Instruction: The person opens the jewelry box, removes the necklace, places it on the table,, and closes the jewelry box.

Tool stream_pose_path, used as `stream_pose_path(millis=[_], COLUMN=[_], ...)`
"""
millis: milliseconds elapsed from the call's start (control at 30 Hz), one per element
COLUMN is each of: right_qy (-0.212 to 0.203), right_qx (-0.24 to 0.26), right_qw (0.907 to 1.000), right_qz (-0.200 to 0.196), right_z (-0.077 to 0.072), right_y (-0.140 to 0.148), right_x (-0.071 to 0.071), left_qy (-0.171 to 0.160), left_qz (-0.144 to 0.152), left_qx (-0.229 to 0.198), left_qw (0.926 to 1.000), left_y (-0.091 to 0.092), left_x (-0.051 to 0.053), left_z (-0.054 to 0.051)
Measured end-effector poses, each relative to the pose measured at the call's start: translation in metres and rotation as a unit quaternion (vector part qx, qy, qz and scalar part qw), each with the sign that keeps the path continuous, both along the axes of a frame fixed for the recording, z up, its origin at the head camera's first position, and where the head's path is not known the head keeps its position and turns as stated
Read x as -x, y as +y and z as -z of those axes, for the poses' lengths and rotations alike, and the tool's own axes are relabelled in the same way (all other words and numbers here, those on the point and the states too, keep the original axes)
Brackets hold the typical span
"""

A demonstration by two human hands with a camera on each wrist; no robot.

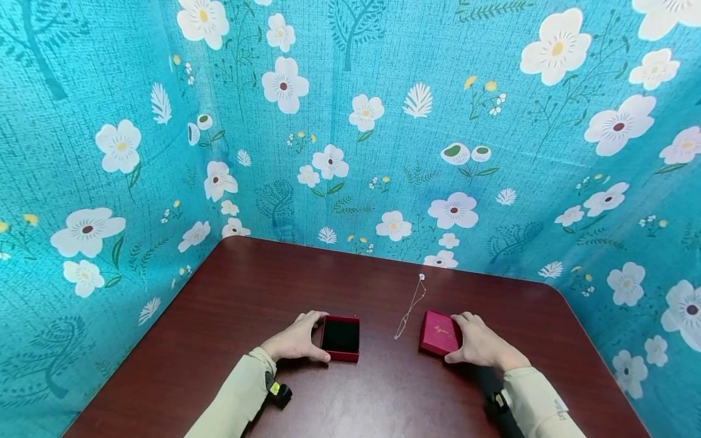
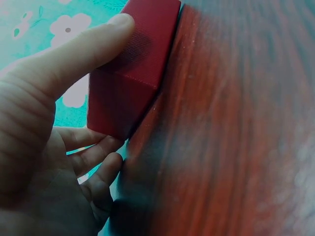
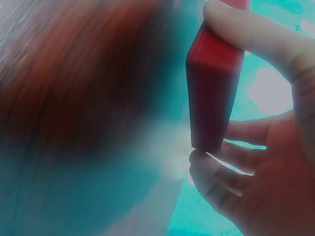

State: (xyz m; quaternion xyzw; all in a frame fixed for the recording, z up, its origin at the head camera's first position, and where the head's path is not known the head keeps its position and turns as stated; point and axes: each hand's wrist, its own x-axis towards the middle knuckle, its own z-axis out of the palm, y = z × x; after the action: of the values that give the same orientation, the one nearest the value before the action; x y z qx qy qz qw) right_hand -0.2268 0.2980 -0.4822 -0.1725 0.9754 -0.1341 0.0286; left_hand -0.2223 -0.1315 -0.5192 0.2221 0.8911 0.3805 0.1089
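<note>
A small open red box [image 1: 342,355] with a black lining [image 1: 341,336] sits on the table. My left hand [image 1: 298,338] grips it from the left, thumb on the near side and fingers at the far side. In the left wrist view the thumb presses the red box wall [image 2: 147,44]. Further right, my right hand [image 1: 482,342] holds the red lid [image 1: 440,332], which has gold lettering, between thumb and fingers. The right wrist view shows the lid's side [image 3: 211,98] in that grasp. Between the two lies a thin silver necklace [image 1: 408,313], stretched out on the table.
The dark reddish-brown wooden table [image 1: 328,274] has rounded far corners. A turquoise floral cloth [image 1: 350,152] hangs behind it and on both sides. Black wrist cameras [image 1: 279,392] are strapped at the cream sleeves [image 1: 235,395].
</note>
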Motion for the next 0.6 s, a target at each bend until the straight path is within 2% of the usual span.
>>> stream_pose_path(millis=[167,600], right_qy=[0.010,0.002], right_qx=[0.004,0.023], right_qw=[0.9999,0.9995], right_qz=[-0.013,-0.023], right_z=[-0.006,-0.021], right_y=[-0.012,-0.044], right_x=[-0.002,-0.008], left_qy=[0.006,0.017], left_qz=[0.004,0.019], left_qx=[0.003,0.007], left_qw=[1.0000,0.9997], left_y=[0.000,0.000], left_x=[0.001,0.001], left_z=[0.000,0.000])
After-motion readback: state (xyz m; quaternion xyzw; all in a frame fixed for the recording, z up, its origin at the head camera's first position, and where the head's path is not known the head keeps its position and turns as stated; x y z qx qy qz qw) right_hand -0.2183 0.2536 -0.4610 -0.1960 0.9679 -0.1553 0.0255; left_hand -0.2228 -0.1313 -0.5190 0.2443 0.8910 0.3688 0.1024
